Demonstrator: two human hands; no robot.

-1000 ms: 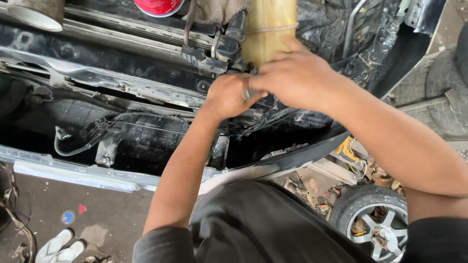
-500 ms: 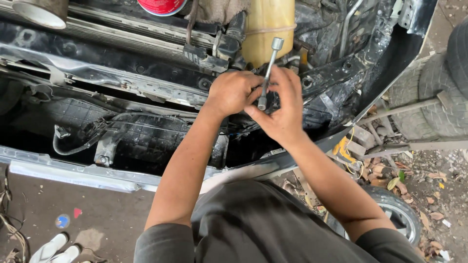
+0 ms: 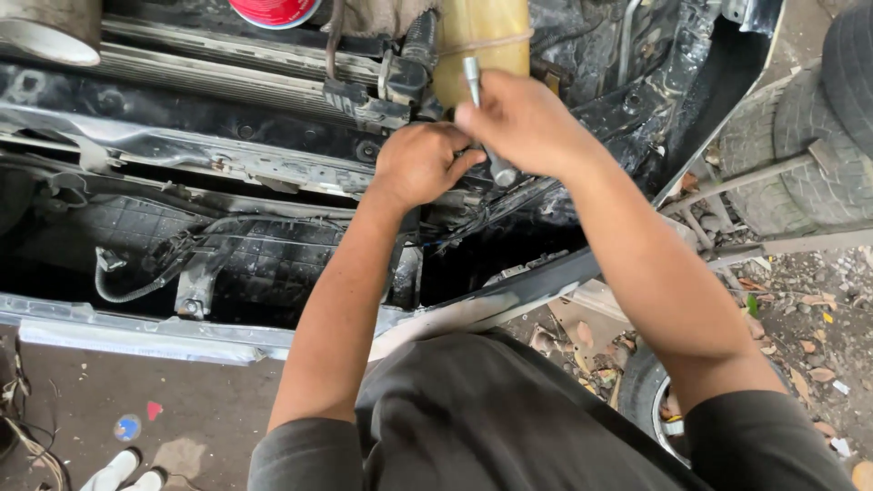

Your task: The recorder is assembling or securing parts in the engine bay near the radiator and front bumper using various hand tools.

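The socket wrench point(image 3: 482, 118) was held clamped in the right hand point(image 3: 523, 123), handle end poking up past the knuckles, in front of the yellowish reservoir point(image 3: 482, 36) in the engine bay. Compared with half a second before, the right hand was shifted up and rightward and the wrench stood more upright. The left hand point(image 3: 420, 164) was closed in a fist just beside the wrench's lower end; what it gripped could not be told. The radiator support point(image 3: 227, 155) was unchanged.
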